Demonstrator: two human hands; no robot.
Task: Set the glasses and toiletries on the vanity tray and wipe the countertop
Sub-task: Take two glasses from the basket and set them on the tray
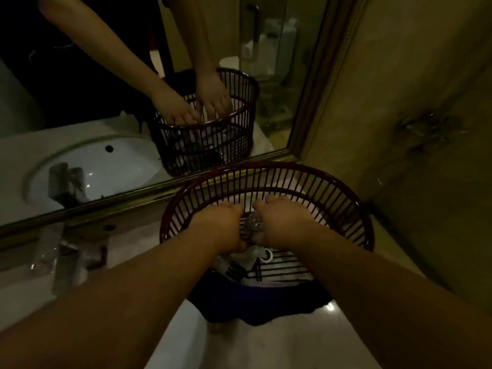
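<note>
A dark red slatted plastic basket (pixel 354 209) stands on the pale countertop (pixel 279 347) against the mirror. Both my hands reach down into it. My left hand (pixel 223 225) and my right hand (pixel 282 225) meet in the middle around a small clear crinkly or glass object (pixel 253 223); fingers of both are curled on it. Below my hands lie white items and a round white cap (pixel 266 255) on the basket floor. A dark blue cloth (pixel 255 302) hangs over the basket's near side.
The mirror (pixel 133 89) with a gold frame runs along the back and reflects my arms, the basket and the sink. A chrome faucet (pixel 77 259) stands at the left by the sink edge. A marbled wall (pixel 412 115) closes the right side. The light is dim.
</note>
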